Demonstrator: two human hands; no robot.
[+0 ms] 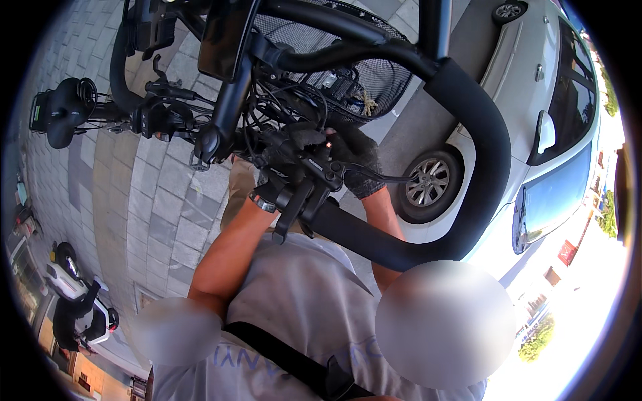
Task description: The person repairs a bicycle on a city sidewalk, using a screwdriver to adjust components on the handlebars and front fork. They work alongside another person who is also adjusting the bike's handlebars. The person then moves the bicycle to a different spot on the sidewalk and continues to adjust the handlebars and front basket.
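Both my hands wear dark gloves and meet behind the brake lever bracket (321,170) on a bike's black handlebar. My left hand (271,184), with a watch (262,202) at its wrist, is largely hidden by the bracket and the black lever (291,208). Its fingers reach up toward a bundle of black cables (284,100). From the other side comes my right hand (358,157), fingers bent inward against the left one's fingertips. A small orange-red bright spot shows between them. What the fingers pinch is too small to name.
A padded black handlebar loop (491,140) curves around the right side. Beyond the cables hangs a black mesh basket (394,90) with things inside. A white car (498,194) stands close at right. A black saddle (63,113) and a parked scooter (80,311) are at left, over grey paving (150,180).
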